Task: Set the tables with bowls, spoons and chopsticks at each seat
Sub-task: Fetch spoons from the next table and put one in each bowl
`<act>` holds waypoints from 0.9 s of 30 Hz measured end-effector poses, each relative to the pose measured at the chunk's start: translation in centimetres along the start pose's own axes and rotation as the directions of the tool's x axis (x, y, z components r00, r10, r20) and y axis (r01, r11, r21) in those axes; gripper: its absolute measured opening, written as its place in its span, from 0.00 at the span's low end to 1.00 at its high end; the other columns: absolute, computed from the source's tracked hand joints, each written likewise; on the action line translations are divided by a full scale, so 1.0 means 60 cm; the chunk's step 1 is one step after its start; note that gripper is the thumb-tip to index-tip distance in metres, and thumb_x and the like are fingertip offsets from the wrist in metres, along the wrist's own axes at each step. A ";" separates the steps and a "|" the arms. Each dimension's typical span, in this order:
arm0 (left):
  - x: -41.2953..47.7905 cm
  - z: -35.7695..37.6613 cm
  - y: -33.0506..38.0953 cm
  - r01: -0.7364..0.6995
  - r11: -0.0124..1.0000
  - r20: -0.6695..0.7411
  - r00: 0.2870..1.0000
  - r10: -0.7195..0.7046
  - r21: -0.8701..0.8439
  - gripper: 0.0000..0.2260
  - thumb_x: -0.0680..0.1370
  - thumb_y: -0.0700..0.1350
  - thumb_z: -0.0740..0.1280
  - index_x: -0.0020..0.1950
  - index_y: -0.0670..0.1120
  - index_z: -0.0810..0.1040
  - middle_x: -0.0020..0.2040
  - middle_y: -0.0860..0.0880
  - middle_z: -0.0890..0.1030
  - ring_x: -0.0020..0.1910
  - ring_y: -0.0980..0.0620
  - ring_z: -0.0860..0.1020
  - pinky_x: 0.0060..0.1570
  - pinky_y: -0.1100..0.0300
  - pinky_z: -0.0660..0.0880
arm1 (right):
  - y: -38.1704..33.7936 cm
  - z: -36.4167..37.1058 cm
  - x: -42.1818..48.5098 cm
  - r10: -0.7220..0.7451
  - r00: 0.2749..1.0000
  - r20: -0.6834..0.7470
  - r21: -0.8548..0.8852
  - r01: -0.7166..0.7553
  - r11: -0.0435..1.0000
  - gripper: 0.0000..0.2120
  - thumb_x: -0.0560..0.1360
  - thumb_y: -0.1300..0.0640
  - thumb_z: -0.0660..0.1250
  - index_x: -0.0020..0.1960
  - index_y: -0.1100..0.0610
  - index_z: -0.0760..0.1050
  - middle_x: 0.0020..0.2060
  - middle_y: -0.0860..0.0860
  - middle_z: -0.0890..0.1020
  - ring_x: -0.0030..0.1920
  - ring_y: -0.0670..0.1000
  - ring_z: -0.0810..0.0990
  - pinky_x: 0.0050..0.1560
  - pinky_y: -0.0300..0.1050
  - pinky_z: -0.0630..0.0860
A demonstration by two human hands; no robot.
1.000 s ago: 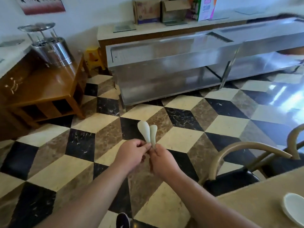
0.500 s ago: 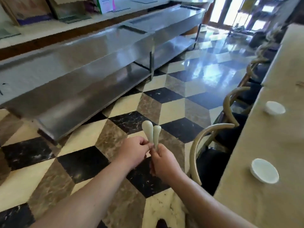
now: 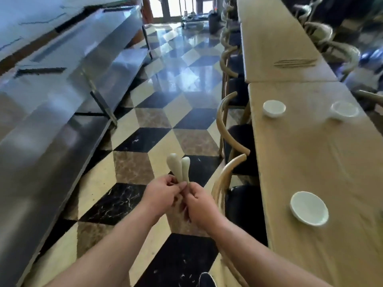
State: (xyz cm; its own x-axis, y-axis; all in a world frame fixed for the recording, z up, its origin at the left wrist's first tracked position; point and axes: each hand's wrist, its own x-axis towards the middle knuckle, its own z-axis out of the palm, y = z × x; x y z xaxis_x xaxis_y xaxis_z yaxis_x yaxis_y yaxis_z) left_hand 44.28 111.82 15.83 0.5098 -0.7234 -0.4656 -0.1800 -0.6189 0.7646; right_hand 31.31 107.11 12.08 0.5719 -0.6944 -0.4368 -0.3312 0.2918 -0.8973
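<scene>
Leftmost, a long steel counter runs beside the checkered floor. Near the middle, the left hand and the right hand meet above that floor. Each grip is closed in a pinch on the low handle ends of two pale spoons, whose scoops stand up side by side, just about touching. Right of the hands, curved-back chairs are tucked against the desk. It carries a near bowl and two far bowls. A bundle of chopsticks lies on the next desk, farther off.

The spoons look like ceramic or melamine, so I judge them light, stiff and smooth. They are probably slippery and likely to chip if dropped on the stone floor. The handle end is the place to hold, thumb against fingers, so one spoon can be slid free of the other and laid by a bowl.

Compared with half a second ago, both hands pinch the spoons the same way. The view has swung right, so a third bowl and the chopsticks now show, and the counter sits nearer the left edge.
</scene>
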 end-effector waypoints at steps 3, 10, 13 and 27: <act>0.068 0.010 0.066 -0.031 0.999 0.087 0.996 0.029 0.020 0.05 0.82 0.52 0.73 0.54 0.54 0.86 0.48 0.50 0.89 0.52 0.48 0.86 0.59 0.44 0.83 | -0.030 -0.048 0.051 -0.018 0.996 -0.090 0.046 0.023 0.999 0.10 0.85 0.49 0.61 0.57 0.47 0.81 0.39 0.46 0.86 0.40 0.44 0.84 0.41 0.43 0.80; 0.200 0.066 0.173 -0.177 0.978 0.362 0.924 0.126 0.112 0.03 0.84 0.48 0.71 0.53 0.52 0.85 0.46 0.47 0.89 0.49 0.43 0.87 0.45 0.54 0.86 | -0.061 -0.124 0.114 0.045 0.931 -0.363 0.094 -0.011 0.995 0.11 0.86 0.49 0.61 0.52 0.47 0.81 0.39 0.50 0.86 0.35 0.45 0.83 0.36 0.43 0.78; 0.252 0.096 0.206 -0.259 0.958 0.496 0.852 0.167 0.122 0.04 0.84 0.46 0.70 0.55 0.51 0.85 0.46 0.48 0.88 0.46 0.47 0.86 0.42 0.58 0.83 | -0.070 -0.148 0.132 0.073 0.840 -0.538 0.086 -0.031 0.996 0.12 0.85 0.49 0.61 0.49 0.48 0.81 0.38 0.52 0.86 0.38 0.53 0.84 0.38 0.54 0.81; 0.174 0.341 0.212 -0.536 0.797 0.938 0.330 -0.103 0.276 0.09 0.85 0.42 0.64 0.54 0.41 0.84 0.42 0.45 0.86 0.39 0.48 0.84 0.46 0.52 0.84 | 0.037 -0.153 -0.028 0.388 0.307 -0.869 0.308 -0.279 0.910 0.11 0.85 0.51 0.59 0.46 0.47 0.76 0.46 0.51 0.86 0.48 0.55 0.82 0.50 0.51 0.77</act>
State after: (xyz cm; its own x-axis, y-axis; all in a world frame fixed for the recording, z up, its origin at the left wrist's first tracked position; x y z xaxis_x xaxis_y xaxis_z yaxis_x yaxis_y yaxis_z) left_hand 30.14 90.15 11.56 -0.6025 -0.4619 -0.6508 -0.6495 -0.1901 0.7362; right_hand 22.75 102.87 11.39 -0.6051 -0.6717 -0.4273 -0.2298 0.6613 -0.7141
